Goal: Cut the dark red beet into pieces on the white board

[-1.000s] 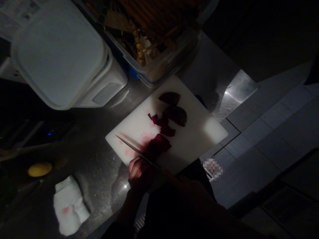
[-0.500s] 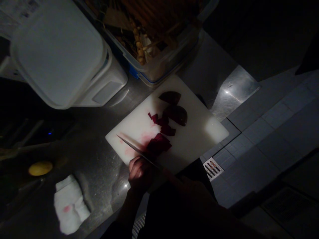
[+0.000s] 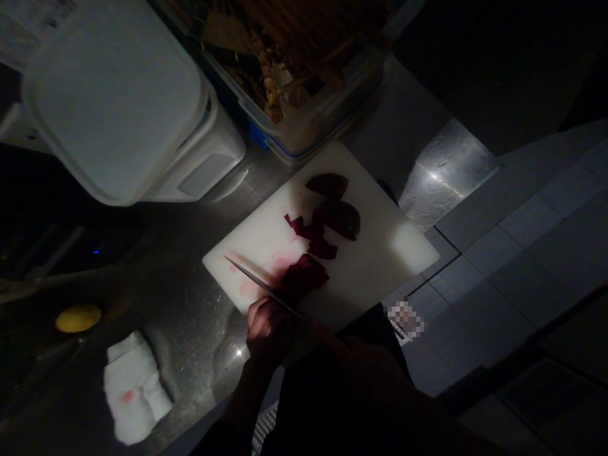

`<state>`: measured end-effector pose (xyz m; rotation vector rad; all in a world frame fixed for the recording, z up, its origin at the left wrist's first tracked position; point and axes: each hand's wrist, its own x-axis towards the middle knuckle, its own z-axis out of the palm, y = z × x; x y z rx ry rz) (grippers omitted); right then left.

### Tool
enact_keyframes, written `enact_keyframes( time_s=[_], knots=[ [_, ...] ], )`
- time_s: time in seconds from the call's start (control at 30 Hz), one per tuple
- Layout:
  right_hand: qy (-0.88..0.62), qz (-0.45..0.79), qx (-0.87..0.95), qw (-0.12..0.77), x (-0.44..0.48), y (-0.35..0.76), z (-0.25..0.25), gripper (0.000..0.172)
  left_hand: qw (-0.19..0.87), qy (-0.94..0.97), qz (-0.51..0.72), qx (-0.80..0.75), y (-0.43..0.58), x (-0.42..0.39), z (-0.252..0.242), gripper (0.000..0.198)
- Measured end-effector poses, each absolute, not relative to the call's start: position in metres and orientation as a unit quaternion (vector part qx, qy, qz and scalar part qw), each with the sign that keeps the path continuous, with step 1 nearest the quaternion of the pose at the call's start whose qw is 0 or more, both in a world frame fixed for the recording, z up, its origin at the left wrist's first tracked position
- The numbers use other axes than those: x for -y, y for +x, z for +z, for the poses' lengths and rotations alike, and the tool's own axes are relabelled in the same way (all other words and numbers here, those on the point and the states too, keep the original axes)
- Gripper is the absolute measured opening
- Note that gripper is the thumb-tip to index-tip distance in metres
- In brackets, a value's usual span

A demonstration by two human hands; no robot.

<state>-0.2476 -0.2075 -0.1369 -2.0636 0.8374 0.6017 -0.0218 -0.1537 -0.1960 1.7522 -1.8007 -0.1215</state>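
A white cutting board [image 3: 399,247] carries dark red, beetroot-like pieces. Cut beetroot [image 3: 304,275] lies against the far side of a long knife [image 3: 254,277], whose tip points to the board's left corner. My right hand [image 3: 339,342], deep in shadow, is closed round the handle end of the knife. My left hand [image 3: 268,326] is curled on the near side of the blade, fingers bent down over beetroot mostly hidden beneath them. Smaller beetroot scraps [image 3: 311,234] and two larger dark beetroot chunks [image 3: 337,218] rest farther up the board.
A white lidded bin [image 3: 114,101] stands at the upper left beside a clear plastic tub [image 3: 304,136] of brownish contents. A stained folded white cloth [image 3: 135,389] and a yellow oval fruit [image 3: 78,318] lie on the steel counter [image 3: 190,329]. The tiled floor [image 3: 498,272] is right.
The view has shifted very slightly. My hands, the knife and the beetroot pieces stay almost in the same places.
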Motion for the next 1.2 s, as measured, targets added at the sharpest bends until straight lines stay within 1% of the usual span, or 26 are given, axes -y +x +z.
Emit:
enact_keyframes(
  time_s=[0.17, 0.43, 0.57, 0.7, 0.8, 0.93, 1.03, 1.2],
  knots=[
    [-0.804, 0.282, -0.33, 0.407, 0.211, -0.245, -0.135, 0.092, 0.303, 0.66, -0.036, 0.686, -0.022, 0.155, -0.197, 0.01],
    [-0.84, 0.235, -0.338, 0.354, 0.2, -0.255, -0.134, 0.104, 0.31, 0.658, -0.048, 0.684, -0.022, 0.154, -0.198, 0.013],
    [-0.842, 0.242, -0.338, 0.344, 0.2, -0.253, -0.135, 0.103, 0.306, 0.664, -0.044, 0.681, -0.025, 0.156, -0.196, 0.008],
    [-0.832, 0.246, -0.34, 0.363, 0.202, -0.251, -0.137, 0.099, 0.334, 0.687, -0.058, 0.643, -0.031, 0.16, -0.19, 0.008],
    [-0.817, 0.267, -0.336, 0.384, 0.205, -0.249, -0.137, 0.098, 0.339, 0.684, -0.062, 0.643, -0.033, 0.162, -0.188, 0.009],
    [-0.817, 0.275, -0.334, 0.381, 0.207, -0.249, -0.136, 0.099, 0.341, 0.684, -0.056, 0.642, -0.034, 0.162, -0.187, 0.009],
    [-0.823, 0.262, -0.334, 0.378, 0.203, -0.252, -0.135, 0.103, 0.339, 0.689, -0.06, 0.638, -0.034, 0.162, -0.187, 0.009],
    [-0.842, 0.234, -0.348, 0.341, 0.189, -0.266, -0.128, 0.107, 0.327, 0.685, -0.043, 0.65, -0.032, 0.16, -0.188, 0.012]
  ],
)
